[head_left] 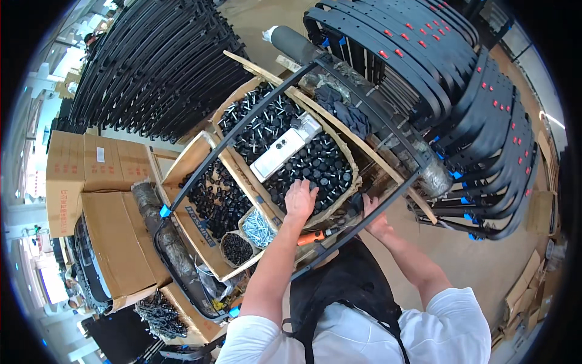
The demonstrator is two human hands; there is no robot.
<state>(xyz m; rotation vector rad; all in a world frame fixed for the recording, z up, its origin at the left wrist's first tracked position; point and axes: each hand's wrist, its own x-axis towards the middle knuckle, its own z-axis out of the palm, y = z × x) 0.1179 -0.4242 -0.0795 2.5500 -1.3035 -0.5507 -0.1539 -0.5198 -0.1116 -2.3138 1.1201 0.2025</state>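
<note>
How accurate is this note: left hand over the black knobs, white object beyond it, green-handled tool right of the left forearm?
The tool has an orange handle, not green, as the head view shows. The rest stands: left hand over the black knobs, white object beyond it, tool right of the left forearm.
</note>
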